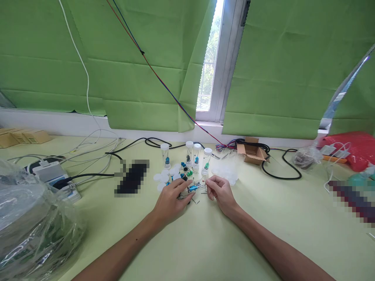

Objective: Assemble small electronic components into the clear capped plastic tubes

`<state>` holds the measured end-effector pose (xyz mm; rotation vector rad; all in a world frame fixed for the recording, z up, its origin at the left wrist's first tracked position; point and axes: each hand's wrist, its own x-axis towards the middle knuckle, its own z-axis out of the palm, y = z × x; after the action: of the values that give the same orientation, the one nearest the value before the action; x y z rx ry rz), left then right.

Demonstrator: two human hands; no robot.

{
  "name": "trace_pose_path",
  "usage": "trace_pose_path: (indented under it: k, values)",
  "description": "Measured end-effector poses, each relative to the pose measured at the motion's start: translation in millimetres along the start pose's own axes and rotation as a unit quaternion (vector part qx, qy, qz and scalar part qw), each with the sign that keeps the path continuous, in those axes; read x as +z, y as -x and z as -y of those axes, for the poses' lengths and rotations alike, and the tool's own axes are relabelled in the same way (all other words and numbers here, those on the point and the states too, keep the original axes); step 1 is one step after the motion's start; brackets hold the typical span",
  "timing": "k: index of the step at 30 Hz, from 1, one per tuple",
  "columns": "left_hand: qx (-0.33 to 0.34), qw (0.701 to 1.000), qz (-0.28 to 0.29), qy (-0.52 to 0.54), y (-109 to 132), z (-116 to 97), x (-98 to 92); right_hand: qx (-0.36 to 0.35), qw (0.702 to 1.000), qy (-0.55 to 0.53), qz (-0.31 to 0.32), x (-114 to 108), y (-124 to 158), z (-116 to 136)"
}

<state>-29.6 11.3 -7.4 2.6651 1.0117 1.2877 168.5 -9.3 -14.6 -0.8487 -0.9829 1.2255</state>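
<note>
My left hand (173, 198) is closed around a clear tube, which lies on its side with a blue part (192, 188) and thin metal pins in it. Close by on the right, my right hand (219, 192) pinches something thin and tiny at the tube's end; I cannot make out what. Behind the hands, several clear tubes with white caps (189, 144) stand upright, holding blue or green parts. Loose white caps (164, 176) and small green parts (190, 173) lie in front of them. A small bent metal rod (196, 201) is below the tube.
Translucent plastic pieces (227, 171) lie right of the tubes, before an open cardboard box (252, 153) and black cable (288, 178). A dark blurred object (133, 177) and a power strip (63, 183) are at left, beside a large plastic-wrapped object (35, 230). A red bag (351, 146) sits far right.
</note>
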Motion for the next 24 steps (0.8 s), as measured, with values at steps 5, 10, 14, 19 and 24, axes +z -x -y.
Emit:
trace_pose_path:
  k: [5, 10, 14, 19, 24]
  values:
    - [-0.002, 1.000, 0.001, 0.005, 1.1, 1.7, 1.7, 0.002, 1.000, 0.019, 0.002, 0.5, 1.1, 0.8]
    - [0.013, 1.000, 0.001, 0.005, 1.8, 4.1, 2.4, -0.002, 0.999, 0.038, 0.004, 1.4, 1.5, 3.5]
    - [0.020, 1.000, 0.006, -0.002, 1.8, 5.1, 1.5, -0.006, 0.999, 0.049, 0.007, 1.9, 1.9, 3.4]
    - [0.023, 1.000, -0.001, -0.003, 1.6, 4.6, 1.8, -0.007, 0.998, 0.057, 0.008, 3.5, 4.7, 2.7]
    - [0.021, 1.000, -0.003, -0.001, -0.5, 5.1, 0.6, -0.018, 0.998, 0.060, 0.001, 2.9, 3.6, 2.9]
